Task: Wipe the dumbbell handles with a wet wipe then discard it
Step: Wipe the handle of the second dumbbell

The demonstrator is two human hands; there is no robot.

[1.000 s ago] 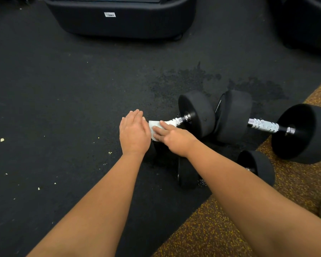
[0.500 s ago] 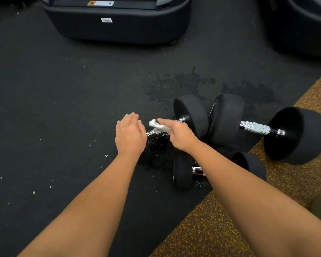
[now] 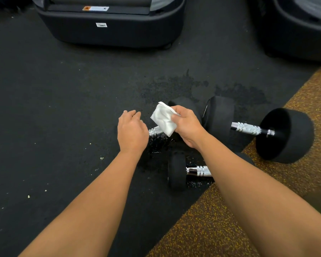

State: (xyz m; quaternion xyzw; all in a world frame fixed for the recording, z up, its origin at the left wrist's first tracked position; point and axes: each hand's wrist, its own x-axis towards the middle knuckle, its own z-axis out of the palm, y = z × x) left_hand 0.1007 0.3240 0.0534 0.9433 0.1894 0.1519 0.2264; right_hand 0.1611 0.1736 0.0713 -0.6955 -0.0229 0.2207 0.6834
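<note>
My right hand [image 3: 187,125] holds a white wet wipe [image 3: 163,118], lifted just above the knurled chrome handle [image 3: 155,131] of the middle dumbbell, whose far black head [image 3: 188,104] shows behind my hand. My left hand [image 3: 132,131] hovers over that dumbbell's near end and hides it, fingers loosely curled, nothing seen in it. A larger dumbbell lies to the right, its chrome handle [image 3: 247,128] between two black heads [image 3: 285,134]. A smaller dumbbell [image 3: 177,171] lies nearer me, partly under my right forearm.
Black rubber floor with a wet patch [image 3: 174,86] behind the dumbbells. A speckled brown mat [image 3: 211,229] covers the right foreground. The dark base of a machine [image 3: 109,28] stands at the back, another dark machine [image 3: 300,25] at the back right.
My right hand has lifted the wipe off the middle dumbbell's handle and the wipe has unfolded. The left hand stayed at the near end, now with its fingers slightly spread.
</note>
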